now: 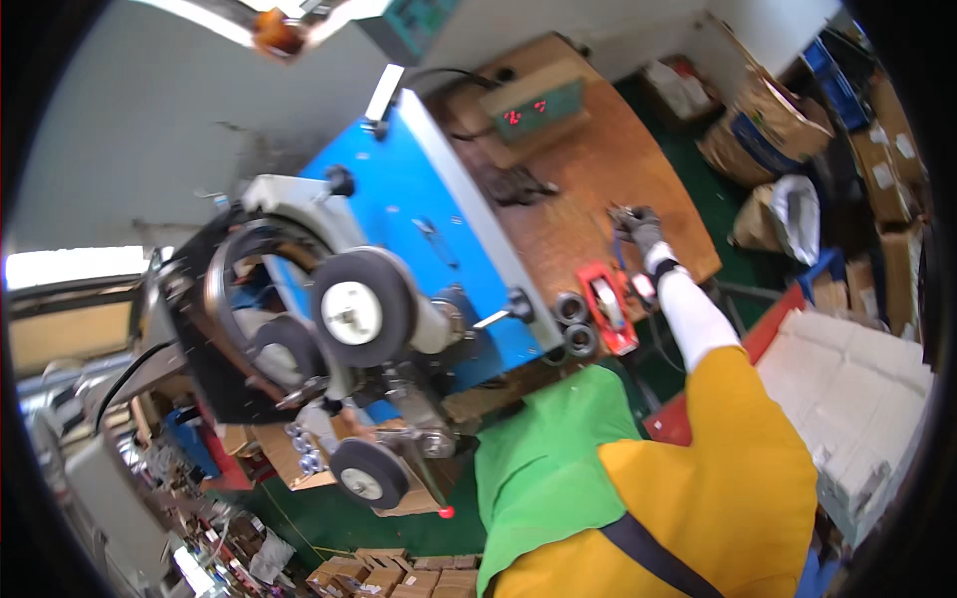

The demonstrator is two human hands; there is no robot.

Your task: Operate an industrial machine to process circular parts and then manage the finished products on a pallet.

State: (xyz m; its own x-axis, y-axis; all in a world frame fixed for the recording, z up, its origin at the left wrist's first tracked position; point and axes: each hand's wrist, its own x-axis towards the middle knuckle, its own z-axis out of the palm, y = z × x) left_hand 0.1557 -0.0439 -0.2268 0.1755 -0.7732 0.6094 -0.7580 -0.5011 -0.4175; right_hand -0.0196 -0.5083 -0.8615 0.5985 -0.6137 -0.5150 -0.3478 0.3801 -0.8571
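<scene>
My right hand [643, 229], in a grey glove below a white sleeve, reaches over the brown wooden tabletop [638, 149]. Its fingers are curled together at the tips; what they pinch, if anything, is too small and blurred to name. Closer to my body lie a red tape dispenser [606, 311] and two dark rings [571, 309]. Between the dispenser and my wrist is a small white and red item [643, 289]. A crumpled dark cloth-like thing [518, 186] rests further left on the wood. No part of my left hand can be made out.
Left of the tabletop stands a machine with a blue plate [399, 189], black rubber rollers [361, 307] and a large ring [224, 279]. A box with a red display [538, 108] sits at the back. Sacks [768, 140] and a white-covered stack [847, 399] flank the right.
</scene>
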